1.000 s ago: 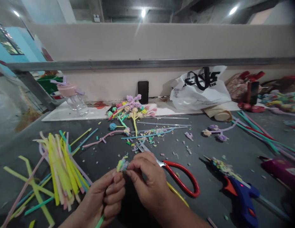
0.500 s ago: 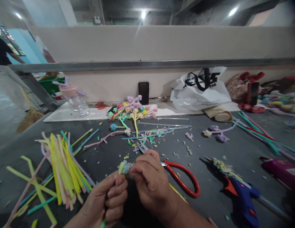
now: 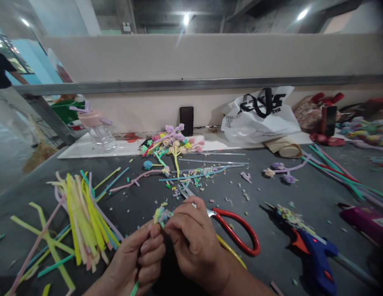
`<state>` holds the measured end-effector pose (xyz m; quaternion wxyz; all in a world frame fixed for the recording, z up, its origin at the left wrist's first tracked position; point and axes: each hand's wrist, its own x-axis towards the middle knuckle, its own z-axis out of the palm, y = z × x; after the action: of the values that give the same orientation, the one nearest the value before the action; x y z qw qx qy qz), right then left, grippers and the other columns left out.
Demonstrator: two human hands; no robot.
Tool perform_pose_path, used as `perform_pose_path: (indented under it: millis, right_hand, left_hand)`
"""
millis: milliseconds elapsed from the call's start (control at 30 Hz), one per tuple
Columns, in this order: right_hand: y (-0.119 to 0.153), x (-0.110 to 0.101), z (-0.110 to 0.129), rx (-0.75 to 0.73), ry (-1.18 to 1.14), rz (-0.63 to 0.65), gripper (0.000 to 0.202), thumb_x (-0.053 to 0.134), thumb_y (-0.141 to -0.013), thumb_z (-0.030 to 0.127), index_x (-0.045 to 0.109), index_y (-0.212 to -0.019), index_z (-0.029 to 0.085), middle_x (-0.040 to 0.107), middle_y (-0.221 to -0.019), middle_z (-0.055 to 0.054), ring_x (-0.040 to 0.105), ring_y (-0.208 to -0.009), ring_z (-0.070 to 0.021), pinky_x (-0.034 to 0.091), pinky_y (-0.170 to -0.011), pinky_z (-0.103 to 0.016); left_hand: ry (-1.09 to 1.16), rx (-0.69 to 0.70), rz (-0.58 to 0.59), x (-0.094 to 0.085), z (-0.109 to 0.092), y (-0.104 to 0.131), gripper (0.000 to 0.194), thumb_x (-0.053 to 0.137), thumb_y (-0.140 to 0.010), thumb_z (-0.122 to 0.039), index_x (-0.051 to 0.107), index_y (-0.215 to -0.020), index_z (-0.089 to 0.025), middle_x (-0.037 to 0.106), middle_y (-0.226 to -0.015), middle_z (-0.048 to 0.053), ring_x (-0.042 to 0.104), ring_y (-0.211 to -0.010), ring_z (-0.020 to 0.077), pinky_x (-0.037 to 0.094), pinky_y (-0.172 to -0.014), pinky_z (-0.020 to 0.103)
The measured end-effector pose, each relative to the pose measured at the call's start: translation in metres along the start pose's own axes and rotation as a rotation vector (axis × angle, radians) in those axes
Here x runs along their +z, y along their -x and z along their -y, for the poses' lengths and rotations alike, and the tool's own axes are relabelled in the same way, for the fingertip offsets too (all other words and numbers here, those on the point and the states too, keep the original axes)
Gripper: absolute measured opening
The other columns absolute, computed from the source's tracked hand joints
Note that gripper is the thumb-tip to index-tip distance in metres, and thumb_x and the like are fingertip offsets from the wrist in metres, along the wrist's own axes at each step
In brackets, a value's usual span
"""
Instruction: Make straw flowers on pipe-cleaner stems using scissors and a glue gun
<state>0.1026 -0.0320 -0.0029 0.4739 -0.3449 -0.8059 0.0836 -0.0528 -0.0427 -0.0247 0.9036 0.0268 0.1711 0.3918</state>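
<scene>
My left hand is closed round a green fuzzy stem, which shows below the fist. At its fingertips sits a small pastel flower head in yellow, blue and lilac. My right hand pinches right beside the flower head; what lies between its fingertips is hidden. Behind the right hand, red-handled scissors rest on the dark table, blades pointing away. A yellow curved piece emerges from behind the right wrist.
Pipe cleaners lie heaped at left. A blue glue gun lies at right. Fuzzy flowers, a phone, a bottle and a white bag stand behind. Scraps litter the middle. A person is at far left.
My right hand has shifted slightly left and down, its fingertips now just below the flower head. The person at far left has come further into view.
</scene>
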Motion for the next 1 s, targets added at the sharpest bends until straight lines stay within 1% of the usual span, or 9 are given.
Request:
perform_pose_path:
  millis: [200,300,400,500,600,733,833,1000]
  right_hand:
    - [-0.002,-0.002,-0.003,-0.017,0.009,0.047,0.017,0.041,-0.078,0.005,0.048,-0.073,0.019,0.054,-0.065,0.000,0.050,-0.065,-0.0135,0.035,-0.078,-0.036]
    - [-0.002,-0.003,-0.007,-0.015,-0.036,0.081,0.016,0.042,-0.077,0.005,0.048,-0.074,0.020,0.054,-0.068,0.000,0.050,-0.067,-0.0138,0.036,-0.077,-0.036]
    - [-0.004,-0.006,-0.010,0.078,-0.143,0.071,0.013,0.047,-0.077,0.008,0.051,-0.076,0.020,0.054,-0.073,-0.001,0.051,-0.073,-0.0148,0.039,-0.075,-0.033]
    - [-0.007,-0.010,-0.012,0.183,-0.210,-0.007,0.010,0.050,-0.078,0.011,0.054,-0.081,0.020,0.056,-0.078,-0.003,0.052,-0.078,-0.0162,0.042,-0.071,-0.031]
    - [-0.010,-0.012,-0.012,0.135,-0.179,-0.024,0.016,0.050,-0.077,0.008,0.057,-0.087,0.020,0.058,-0.081,-0.004,0.053,-0.081,-0.0169,0.042,-0.074,-0.033]
    - [-0.011,-0.010,-0.010,0.066,-0.156,-0.023,0.016,0.052,-0.077,0.007,0.058,-0.083,0.021,0.058,-0.078,-0.002,0.053,-0.077,-0.0152,0.042,-0.076,-0.033]
    - [-0.010,-0.009,-0.008,0.097,-0.164,0.010,0.013,0.054,-0.076,0.008,0.057,-0.079,0.020,0.057,-0.077,-0.002,0.053,-0.078,-0.0147,0.041,-0.077,-0.032]
    - [-0.008,-0.008,-0.008,0.156,-0.201,0.059,0.015,0.054,-0.074,0.005,0.053,-0.076,0.019,0.055,-0.075,0.000,0.051,-0.078,-0.0143,0.039,-0.077,-0.032]
  left_hand:
    - [-0.061,0.008,-0.013,-0.003,-0.001,-0.001,0.025,0.063,-0.074,-0.025,0.044,-0.062,-0.015,0.026,-0.045,-0.011,0.009,-0.033,-0.0003,0.015,-0.026,0.009]
    - [-0.089,-0.002,0.005,-0.002,-0.001,-0.001,0.026,0.063,-0.074,-0.027,0.044,-0.063,-0.015,0.026,-0.045,-0.011,0.010,-0.033,-0.0002,0.015,-0.026,0.009]
    - [-0.106,-0.005,0.017,0.000,-0.001,0.000,0.025,0.062,-0.075,-0.026,0.044,-0.063,-0.015,0.027,-0.046,-0.011,0.011,-0.033,-0.0002,0.015,-0.026,0.009]
    - [-0.103,0.007,0.019,0.002,-0.002,0.000,0.024,0.061,-0.076,-0.026,0.044,-0.064,-0.015,0.028,-0.047,-0.010,0.010,-0.034,-0.0001,0.014,-0.026,0.009]
    - [-0.095,-0.003,0.036,0.003,-0.003,0.000,0.024,0.061,-0.076,-0.027,0.044,-0.064,-0.015,0.028,-0.047,-0.010,0.011,-0.034,0.0001,0.014,-0.026,0.009]
    - [-0.107,-0.036,0.058,0.000,-0.002,0.000,0.023,0.060,-0.077,-0.027,0.045,-0.065,-0.015,0.029,-0.047,-0.010,0.011,-0.034,0.0001,0.015,-0.026,0.009]
    - [-0.102,-0.031,0.061,-0.002,-0.001,-0.001,0.023,0.060,-0.077,-0.028,0.046,-0.065,-0.014,0.029,-0.047,-0.010,0.011,-0.033,0.0000,0.015,-0.026,0.009]
    - [-0.108,-0.036,0.064,-0.002,0.000,0.000,0.020,0.059,-0.077,-0.026,0.048,-0.066,-0.014,0.030,-0.047,-0.009,0.011,-0.034,-0.0001,0.015,-0.027,0.009]
